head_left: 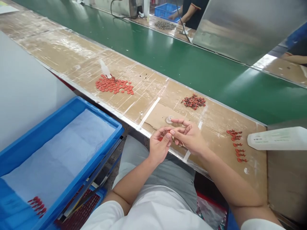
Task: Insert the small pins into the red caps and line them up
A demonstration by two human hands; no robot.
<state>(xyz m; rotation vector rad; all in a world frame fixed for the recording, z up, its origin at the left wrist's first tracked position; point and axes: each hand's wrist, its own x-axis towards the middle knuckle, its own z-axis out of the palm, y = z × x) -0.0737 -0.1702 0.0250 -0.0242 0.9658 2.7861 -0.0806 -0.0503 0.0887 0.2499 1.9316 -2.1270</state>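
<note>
We noted both forearms angled forward, hands meeting over front edge of workbench (216, 134). Left hand (158, 147) curled, thumb and fingertips pinching small red piece (169, 131). Right hand (192, 138) gripped same piece, one finger extended beside clear round dish (169, 119). Red discs (112, 84) lay farther left.
</note>
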